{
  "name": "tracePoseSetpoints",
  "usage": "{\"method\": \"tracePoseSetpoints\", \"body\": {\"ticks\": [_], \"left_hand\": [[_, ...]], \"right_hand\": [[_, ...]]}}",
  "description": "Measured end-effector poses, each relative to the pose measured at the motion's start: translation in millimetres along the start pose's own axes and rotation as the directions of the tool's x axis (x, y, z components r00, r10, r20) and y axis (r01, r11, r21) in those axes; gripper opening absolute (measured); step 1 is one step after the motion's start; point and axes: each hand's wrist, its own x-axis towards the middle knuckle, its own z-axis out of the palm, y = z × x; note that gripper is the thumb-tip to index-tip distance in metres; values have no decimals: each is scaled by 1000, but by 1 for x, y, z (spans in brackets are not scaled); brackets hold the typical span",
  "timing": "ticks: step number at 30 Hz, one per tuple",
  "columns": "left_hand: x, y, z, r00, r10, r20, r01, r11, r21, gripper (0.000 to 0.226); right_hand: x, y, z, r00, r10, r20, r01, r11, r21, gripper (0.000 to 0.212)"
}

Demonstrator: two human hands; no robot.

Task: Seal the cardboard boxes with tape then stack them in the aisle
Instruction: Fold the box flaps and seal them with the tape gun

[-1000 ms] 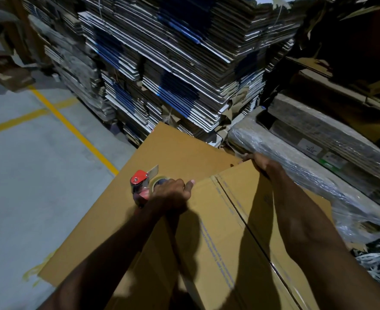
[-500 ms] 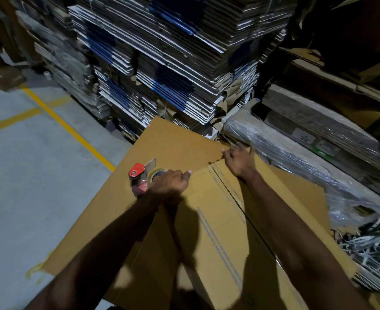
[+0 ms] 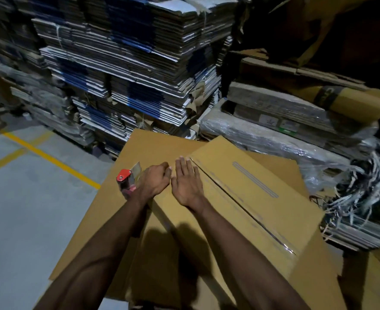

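Observation:
A brown cardboard box [image 3: 240,198] lies in front of me with its top flaps closed along a centre seam that runs diagonally and shines with clear tape. My left hand [image 3: 154,182] grips a red tape dispenser [image 3: 127,179] at the box's far left corner. My right hand [image 3: 185,182] lies flat with straight fingers on the left flap, just beside the left hand and left of the seam. A large flat cardboard sheet [image 3: 108,198] lies under the box.
Tall stacks of flattened cartons [image 3: 128,74] rise behind the box. Plastic-wrapped bundles [image 3: 274,135] and loose strapping [image 3: 363,186] crowd the right side. Grey floor [image 3: 28,209] with yellow lines [image 3: 50,157] stretches to the left.
My right hand has left the box's far edge and come left and nearer, now flat on the flap beside the left hand. The view has tilted up slightly.

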Motion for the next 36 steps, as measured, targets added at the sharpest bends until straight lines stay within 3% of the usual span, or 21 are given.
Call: {"method": "tracePoseSetpoints", "body": {"ticks": [4,6,8,13,15,20,26,28,31,33,36], "left_hand": [[-14,9,-4,999,7,38,-7,1000,-7,47],[-19,12,-5,999,3,35,-3,1000,14,47],[-24,13,-6,999,-1,36,0,1000,18,48],[-43,7,2,999,22,40,-23,999,22,62],[-60,16,4,999,18,33,-19,999,28,57],[-101,28,1,986,-111,123,107,994,36,51],[-176,5,-3,963,-171,206,208,963,-173,56],[-201,5,3,924,-239,297,341,868,-362,56],[-243,22,17,814,-296,500,576,525,-626,49],[-265,38,31,782,-285,555,623,396,-675,51],[-291,63,54,769,-253,587,639,310,-704,51]], "right_hand": [[-53,-9,-4,992,68,106,-68,998,2,107],[-77,-13,-1,984,52,170,-50,999,-16,134],[-100,-15,3,983,28,184,-17,998,-63,146],[-145,-2,2,989,58,135,-50,997,-60,125],[-160,0,-1,991,77,111,-72,996,-48,121],[-198,3,-12,988,120,93,-121,993,12,113],[-256,-5,-19,985,173,-21,-172,984,38,90],[-276,-4,-19,964,243,-109,-243,970,13,83],[-310,-7,-3,843,467,-266,-432,883,182,72],[-328,-20,10,743,625,-239,-491,752,440,71],[-336,-38,17,648,749,-139,-476,541,694,66]]}}
